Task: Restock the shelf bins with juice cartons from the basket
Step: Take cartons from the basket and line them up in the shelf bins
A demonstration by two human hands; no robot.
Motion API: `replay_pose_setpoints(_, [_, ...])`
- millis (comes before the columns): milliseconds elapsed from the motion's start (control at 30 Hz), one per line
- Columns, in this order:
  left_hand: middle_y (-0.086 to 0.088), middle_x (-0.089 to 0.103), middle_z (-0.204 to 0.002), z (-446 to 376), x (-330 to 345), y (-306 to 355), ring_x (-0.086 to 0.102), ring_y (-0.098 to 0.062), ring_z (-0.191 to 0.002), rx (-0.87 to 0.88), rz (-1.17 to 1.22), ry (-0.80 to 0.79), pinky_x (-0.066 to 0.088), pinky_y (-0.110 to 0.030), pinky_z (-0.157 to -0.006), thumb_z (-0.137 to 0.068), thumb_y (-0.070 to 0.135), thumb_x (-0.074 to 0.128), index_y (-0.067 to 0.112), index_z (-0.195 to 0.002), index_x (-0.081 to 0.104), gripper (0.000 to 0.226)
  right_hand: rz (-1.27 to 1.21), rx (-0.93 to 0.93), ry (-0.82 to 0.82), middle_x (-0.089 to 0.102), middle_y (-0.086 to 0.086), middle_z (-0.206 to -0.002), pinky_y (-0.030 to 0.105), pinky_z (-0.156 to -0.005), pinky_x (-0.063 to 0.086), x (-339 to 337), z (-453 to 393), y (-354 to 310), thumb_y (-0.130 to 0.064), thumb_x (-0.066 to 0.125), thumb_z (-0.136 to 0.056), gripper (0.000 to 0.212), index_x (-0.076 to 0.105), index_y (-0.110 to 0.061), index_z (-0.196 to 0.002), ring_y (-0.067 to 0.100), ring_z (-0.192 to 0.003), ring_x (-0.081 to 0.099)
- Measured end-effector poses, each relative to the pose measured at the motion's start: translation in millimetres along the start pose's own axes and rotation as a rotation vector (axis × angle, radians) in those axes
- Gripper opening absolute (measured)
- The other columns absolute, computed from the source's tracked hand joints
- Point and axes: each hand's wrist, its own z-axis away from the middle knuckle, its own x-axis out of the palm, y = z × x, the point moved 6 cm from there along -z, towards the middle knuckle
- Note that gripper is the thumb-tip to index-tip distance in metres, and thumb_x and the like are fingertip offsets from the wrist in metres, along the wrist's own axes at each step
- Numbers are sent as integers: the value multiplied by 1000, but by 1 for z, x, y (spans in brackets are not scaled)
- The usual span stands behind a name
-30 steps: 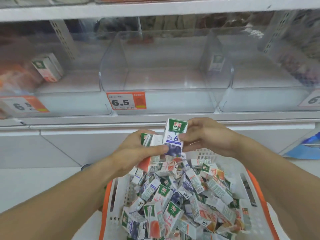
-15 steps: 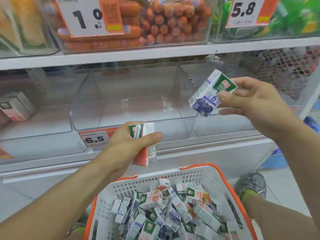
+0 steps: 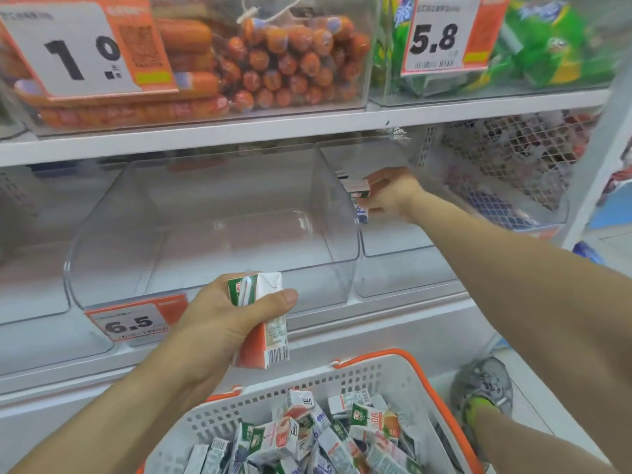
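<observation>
Right hand (image 3: 390, 196) has carried its blueberry carton (image 3: 359, 204) into the right bin (image 3: 393, 265); left hand (image 3: 225, 319) still grips the orange carton (image 3: 265, 323)

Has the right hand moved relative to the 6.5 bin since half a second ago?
Yes. The right hand went from in front of the clear 6.5 bin to past its right wall, carrying the blueberry carton into the neighbouring bin.

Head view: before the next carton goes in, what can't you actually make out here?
- Blueberry carton in the right hand: mostly hidden by the fingers and the clear bin wall; whether it is set down is unclear.
- Right bin's price tag: hidden by the right forearm.
- Orange carton in the left hand: front hidden by the palm.
- Basket: cut off by the bottom edge.
</observation>
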Motion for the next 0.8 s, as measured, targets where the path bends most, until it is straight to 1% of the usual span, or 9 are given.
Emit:
replay_pose_setpoints(100, [-8, 70, -83, -1, -3, -3, 67, -24, -76, 4, -20, 23, 59, -49, -68, -46, 34, 98, 16, -109, 66, 73, -53, 61, -40, 68, 13, -92, 36, -79, 60, 20, -7, -2, 9, 79, -75, 44, 61, 8, -115, 20, -78, 63])
replay_pose_setpoints(200, [-12, 71, -88, 2, -5, -1, 68, -24, -76, 11, -29, 34, 60, -46, -64, -44, 39, 88, 17, -109, 65, 72, -14, 86, -5, 61, 9, -82, 46, -86, 57, 24, -8, 1, 16, 74, -74, 57, 54, 9, -127, 30, -82, 64])
replay_pose_setpoints(267, [-12, 72, -92, 5, -7, 2, 69, -24, -77, 17, -31, 42, 60, -42, -61, -42, 39, 86, 19, -109, 64, 73, -65, 96, 10, 64, 19, -97, 50, -87, 57, 20, -3, 2, 13, 76, -74, 67, 47, 7, -133, 36, -84, 67])
replay_pose_setpoints(367, [-10, 71, -93, 11, -11, 7, 69, -23, -77, 22, -22, 52, 60, -41, -61, -42, 38, 86, 20, -109, 63, 73, -46, -4, 112, 66, 21, -112, 49, -82, 59, -4, 15, -12, 1, 82, -74, 47, 59, -2, -115, 36, -92, 70])
replay_pose_setpoints(467, [-10, 70, -94, 19, -16, 13, 67, -22, -76, 4, -35, 6, 60, -40, -62, -49, 36, 84, 20, -109, 62, 66, 77, -236, 206, 70, 10, -85, 45, -78, 61, -26, 61, -43, -4, 77, -80, 16, 68, -10, -91, 24, -75, 68])
replay_pose_setpoints(500, [-12, 71, -95, 23, -17, 16, 67, -22, -76, -8, -41, -40, 59, -39, -62, -52, 34, 84, 18, -109, 61, 63, 85, -304, 158, 68, 8, -78, 42, -77, 61, -24, 83, -54, -3, 77, -80, 14, 68, -11, -88, 22, -70, 66])
replay_pose_setpoints(567, [-15, 73, -101, 32, -18, 21, 69, -23, -78, -38, -21, -173, 57, -35, -60, -60, 26, 86, 12, -112, 61, 59, 88, -397, -88, 67, 8, -77, 31, -69, 60, -2, 135, -75, 2, 77, -80, 17, 68, -9, -90, 17, -65, 64])
replay_pose_setpoints(667, [-13, 68, -94, 47, -22, 25, 70, -23, -76, -93, 39, -387, 56, -29, -58, -70, 19, 83, 5, -112, 67, 48, 221, -485, -480, 73, 3, -90, 31, -72, 57, 54, 199, -94, -2, 80, -77, 29, 68, -15, -100, 16, -74, 69])
replay_pose_setpoints(800, [-10, 54, -87, 68, -35, 21, 63, -22, -74, -165, 54, -629, 55, -34, -63, -60, 30, 92, 8, -113, 72, 61, 362, -611, -677, 64, -5, -113, 31, -69, 58, 113, 234, -107, -15, 89, -70, 61, 63, -29, -123, 15, -94, 65])
